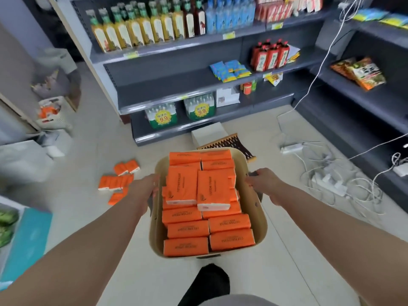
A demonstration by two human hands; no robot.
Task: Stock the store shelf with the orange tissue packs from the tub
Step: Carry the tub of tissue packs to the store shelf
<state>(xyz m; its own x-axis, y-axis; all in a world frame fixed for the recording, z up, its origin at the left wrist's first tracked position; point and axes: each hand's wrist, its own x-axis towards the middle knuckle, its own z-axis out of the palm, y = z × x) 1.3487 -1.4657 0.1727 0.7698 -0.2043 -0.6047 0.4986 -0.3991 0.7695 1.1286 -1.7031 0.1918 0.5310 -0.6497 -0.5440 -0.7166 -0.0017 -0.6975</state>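
Both hands hold a beige tub (254, 217) by its sides, the left hand (143, 191) and right hand (265, 184) each with a closed grip on the rim. Orange tissue packs (198, 217) fill it (two lie loosely on top). More orange packs (117, 182) lie scattered on the floor (88, 155) before a dark shelf (176, 85).

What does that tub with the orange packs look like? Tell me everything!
The tub is beige, smooth like plastic, squarish with rounded corners and dark side handles. It is packed with orange tissue packs in rows, two more lying on top. The left hand and right hand grip its opposite sides, above the pale floor in front of the shelves.
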